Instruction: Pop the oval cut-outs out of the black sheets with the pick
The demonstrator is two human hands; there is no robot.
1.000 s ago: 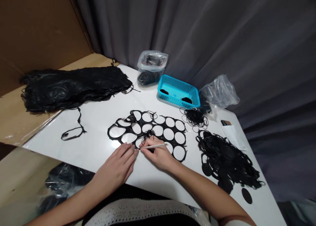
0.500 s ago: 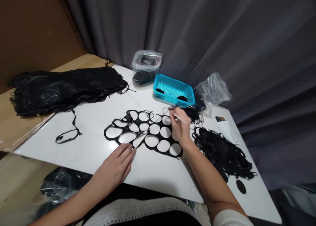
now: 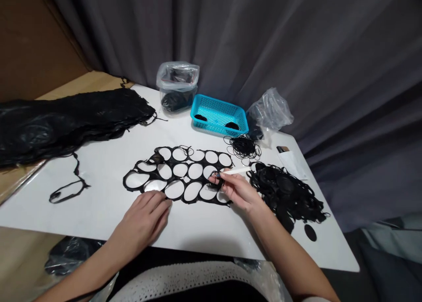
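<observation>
A black sheet with rows of large round holes [image 3: 188, 163] lies flat on the white table [image 3: 211, 227]. My left hand [image 3: 147, 214] rests at its lower left edge, fingers together and bent downward; whether they pinch the sheet is hidden. Over the sheet's right part is my right hand [image 3: 238, 188], palm partly turned up, closed on a white pen-like tool [image 3: 238, 171] whose dark tip points left. Some black material shows by its fingertips, too small to make out. A tangle of thin black cord [image 3: 244, 147] lies beyond this hand.
Black scraps [image 3: 290, 192] are heaped at the right, near a black disc [image 3: 310, 232]. Behind stand a blue basket [image 3: 219, 110], a plastic tub [image 3: 178, 89] and a clear bag [image 3: 273, 110]. Stacked black sheets [image 3: 72, 117] lie at the left, with a black loop [image 3: 67, 192] nearer me.
My right hand has come back toward me from the cord and turned its palm up, with the white tool now pointing left. My left hand stays at the sheet's edge. The whole view has shifted.
</observation>
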